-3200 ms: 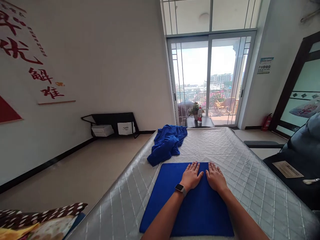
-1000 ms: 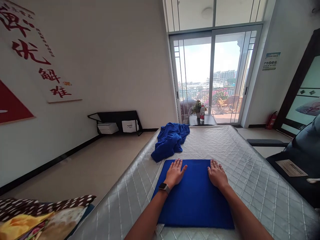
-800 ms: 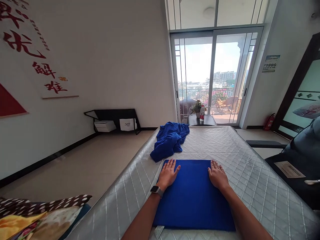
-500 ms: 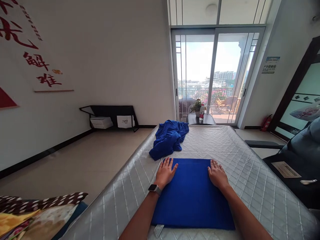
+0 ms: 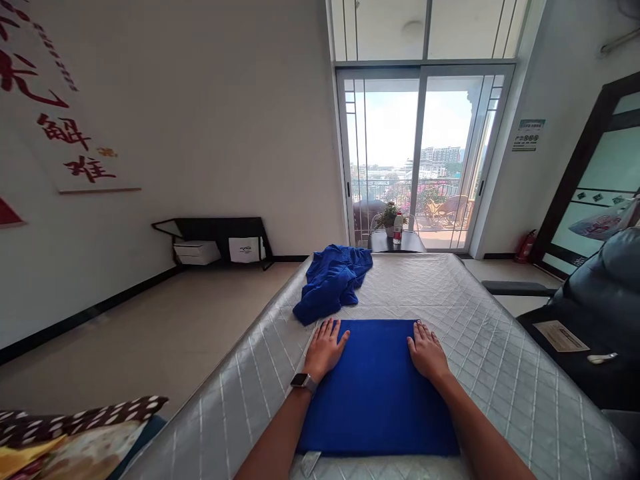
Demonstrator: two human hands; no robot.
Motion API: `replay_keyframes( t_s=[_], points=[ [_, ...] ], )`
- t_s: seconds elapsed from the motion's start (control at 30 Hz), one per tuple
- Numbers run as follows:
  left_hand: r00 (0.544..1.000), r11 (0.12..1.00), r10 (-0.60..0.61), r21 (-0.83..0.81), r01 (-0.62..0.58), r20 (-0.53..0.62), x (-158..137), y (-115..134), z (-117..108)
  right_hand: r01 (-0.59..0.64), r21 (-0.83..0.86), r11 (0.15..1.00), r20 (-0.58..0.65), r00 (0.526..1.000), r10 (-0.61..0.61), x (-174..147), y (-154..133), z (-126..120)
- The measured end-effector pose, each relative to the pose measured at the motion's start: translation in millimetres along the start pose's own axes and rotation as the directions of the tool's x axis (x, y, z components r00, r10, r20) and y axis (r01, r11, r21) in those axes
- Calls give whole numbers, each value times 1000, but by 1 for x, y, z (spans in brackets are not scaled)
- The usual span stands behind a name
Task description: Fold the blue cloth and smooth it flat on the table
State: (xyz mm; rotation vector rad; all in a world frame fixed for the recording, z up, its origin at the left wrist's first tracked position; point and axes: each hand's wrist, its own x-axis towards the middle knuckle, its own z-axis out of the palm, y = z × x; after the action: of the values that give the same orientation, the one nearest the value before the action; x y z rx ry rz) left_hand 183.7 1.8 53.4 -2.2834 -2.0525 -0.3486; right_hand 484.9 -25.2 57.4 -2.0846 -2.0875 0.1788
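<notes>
A blue cloth (image 5: 373, 393) lies flat and smooth in a rectangle on the silver quilted mattress (image 5: 260, 373), with a small white tag (image 5: 310, 461) at its near left corner. My left hand (image 5: 324, 350) rests flat on its far left corner, fingers stretched out, a watch (image 5: 303, 381) on the wrist. On the far right corner lies my right hand (image 5: 427, 350), also flat with fingers extended. Neither hand grips anything. Just beyond the left hand sits a crumpled blue cloth (image 5: 333, 280).
At the lower left is a pile of patterned fabrics (image 5: 80, 433). A small dark table (image 5: 397, 243) with a potted plant (image 5: 389, 217) and a bottle (image 5: 398, 228) stands past the mattress. To the right is a dark chair (image 5: 600, 313) holding a brown card (image 5: 561, 335).
The camera view has shifted slightly. Both hands stay flat on the far corners of the blue cloth, which keeps its shape.
</notes>
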Motion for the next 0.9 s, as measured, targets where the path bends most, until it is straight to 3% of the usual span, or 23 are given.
replay_keyframes(
  t_s=[0.2, 0.3, 0.43, 0.57, 0.63, 0.7, 0.8, 0.9],
  points=[
    [998, 996, -26, 91, 21, 53, 3, 2, -3, -11, -3, 1000, -15, 1000, 11, -2, -1, 0],
    [999, 991, -33, 132, 32, 7, 6, 20, -6, -17, 8, 1000, -20, 1000, 17, -2, -2, 0],
    [984, 985, 169, 35, -168, -48, 10, 84, -2, -12, 14, 1000, -29, 999, 12, -2, -2, 0],
    [921, 920, 383, -60, -388, -75, 15, 161, 11, 5, -23, 1000, -40, 999, -6, -2, 1, 2],
    [893, 892, 438, -70, -446, -99, 18, 184, 17, 23, -44, 999, -39, 999, -25, -3, 3, 4],
    [870, 871, 481, -55, -488, -107, 19, 194, 22, 41, -60, 997, -35, 998, -43, -3, 5, 6],
    [846, 848, 525, -32, -529, -92, 18, 188, 27, 65, -83, 994, -31, 997, -67, -2, 6, 7],
    [884, 881, 463, -72, -467, -74, 16, 173, 27, 48, -76, 996, -38, 998, -51, 0, 4, 7]
  ],
)
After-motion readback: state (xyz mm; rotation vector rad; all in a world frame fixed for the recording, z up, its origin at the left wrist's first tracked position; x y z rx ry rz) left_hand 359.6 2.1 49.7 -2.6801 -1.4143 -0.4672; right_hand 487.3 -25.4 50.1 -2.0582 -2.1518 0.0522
